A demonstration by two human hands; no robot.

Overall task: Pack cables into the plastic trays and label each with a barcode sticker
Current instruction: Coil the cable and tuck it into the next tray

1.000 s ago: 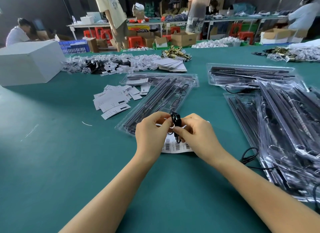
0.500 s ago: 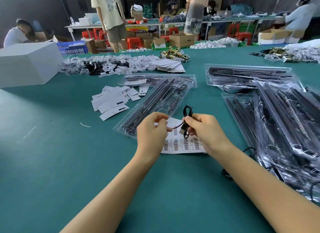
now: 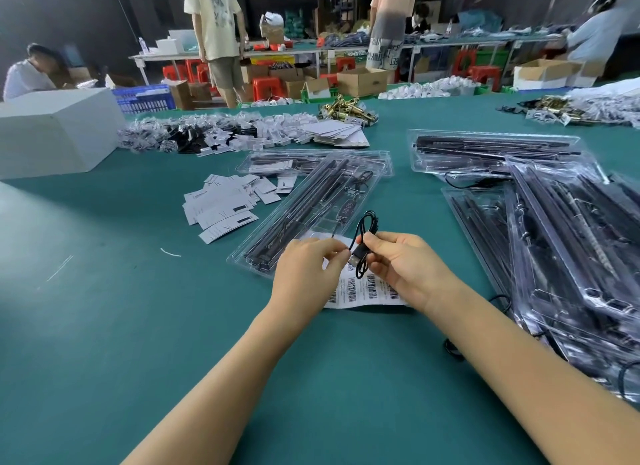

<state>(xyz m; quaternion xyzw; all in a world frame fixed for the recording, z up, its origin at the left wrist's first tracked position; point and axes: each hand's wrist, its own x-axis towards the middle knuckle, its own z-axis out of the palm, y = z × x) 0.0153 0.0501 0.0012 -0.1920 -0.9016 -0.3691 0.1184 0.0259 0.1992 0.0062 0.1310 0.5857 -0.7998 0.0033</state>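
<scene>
Two bare hands meet above the teal felt-like table (image 3: 104, 326). The right hand (image 3: 405, 267) pinches a thin black USB cable (image 3: 363, 236), folded into a loose glossy loop that rises above the fingers, with its metal-ended USB plug (image 3: 355, 258) hanging just below the thumb. The left hand (image 3: 304, 274) has its fingers curled together, thumb and forefinger pinched at the cable right beside the plug.

Under both hands lies one white sheet of barcode stickers (image 3: 367, 291), flat on the table; several rows of black barcodes show, their print too small to read. Just beyond it sits one long clear plastic tray (image 3: 311, 215), a moulded blister shape with rounded corners, lying diagonally and holding straight black rods and a small inline controller (image 3: 347, 209) with a faint reddish display. A second tray (image 3: 311, 161) lies crosswise behind it.

To the right, a heap of glossy clear trays (image 3: 561, 243), overlapping and too many to count, holds more black rods, with black cable loops spilling out at the near edge. Left of the centre tray is a scatter of small white paper cards (image 3: 225, 205), some with a black bar. Farther back lie a long pile of white and black packets (image 3: 214, 135), a cluster of brass-coloured metal parts (image 3: 346, 109) and one plain white box (image 3: 55, 132).
</scene>
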